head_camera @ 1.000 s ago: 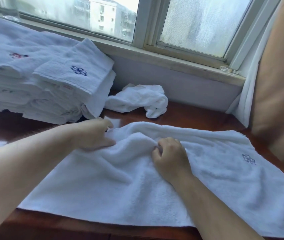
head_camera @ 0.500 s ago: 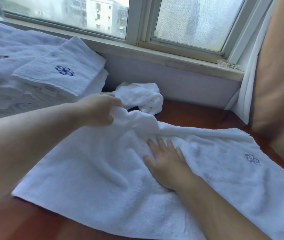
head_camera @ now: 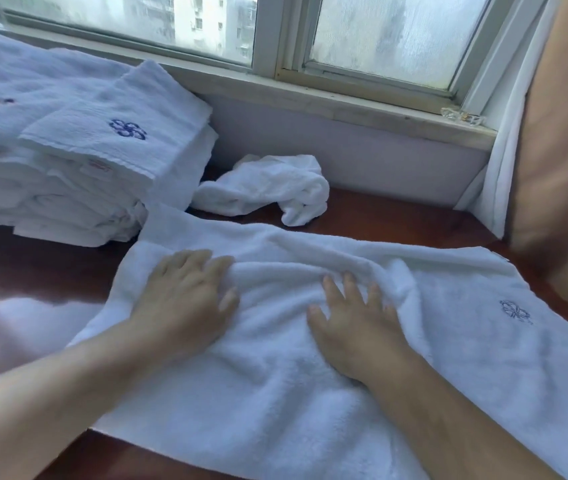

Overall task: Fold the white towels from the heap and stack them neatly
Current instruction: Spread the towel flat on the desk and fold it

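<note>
White terry towel (head_camera: pixel 310 393), spread on red-brown table (head_camera: pixel 33 258): left hand (head_camera: pixel 185 299) and right hand (head_camera: pixel 355 323) both flat, fingers straight, grasping nothing, apparently pressing out creases before folding. Beyond: one crumpled towel (head_camera: pixel 268 188), awaiting folding. Farthest, under the window: folded stack (head_camera: pixel 68 150).

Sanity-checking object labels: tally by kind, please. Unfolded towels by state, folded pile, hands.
Spread towel: 1
Crumpled towel: 1
Folded pile: 1 (layers too tight to count)
Hands: 2, left hand and right hand, both flat on the spread one
Total: 5
</note>
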`<state>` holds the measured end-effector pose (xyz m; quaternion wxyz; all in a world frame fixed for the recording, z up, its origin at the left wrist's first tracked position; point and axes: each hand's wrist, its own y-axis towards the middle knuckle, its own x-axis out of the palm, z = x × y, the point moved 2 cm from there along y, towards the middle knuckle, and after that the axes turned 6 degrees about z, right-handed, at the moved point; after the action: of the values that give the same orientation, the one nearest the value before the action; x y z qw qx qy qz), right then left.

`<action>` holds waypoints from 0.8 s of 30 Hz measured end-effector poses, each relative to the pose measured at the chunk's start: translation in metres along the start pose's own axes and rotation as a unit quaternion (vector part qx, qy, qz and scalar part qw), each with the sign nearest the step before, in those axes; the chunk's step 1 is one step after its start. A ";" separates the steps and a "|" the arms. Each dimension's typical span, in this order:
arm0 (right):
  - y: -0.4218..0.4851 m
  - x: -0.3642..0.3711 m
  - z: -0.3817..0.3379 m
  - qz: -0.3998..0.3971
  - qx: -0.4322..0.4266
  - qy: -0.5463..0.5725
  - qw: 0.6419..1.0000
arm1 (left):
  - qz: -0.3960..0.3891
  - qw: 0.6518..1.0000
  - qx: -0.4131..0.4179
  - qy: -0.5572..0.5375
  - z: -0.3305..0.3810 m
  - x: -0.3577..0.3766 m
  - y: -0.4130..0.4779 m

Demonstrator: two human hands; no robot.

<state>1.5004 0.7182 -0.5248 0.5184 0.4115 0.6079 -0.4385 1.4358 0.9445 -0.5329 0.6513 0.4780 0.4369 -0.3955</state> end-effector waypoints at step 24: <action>0.025 0.011 -0.022 0.038 -0.073 0.034 0.996 | -0.179 0.982 -0.044 0.040 -0.004 -0.016 0.103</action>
<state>1.5173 0.7467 -0.5371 0.5422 0.4100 0.6395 -0.3592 1.5257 0.9740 -0.4896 0.5723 0.3783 0.5578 -0.4672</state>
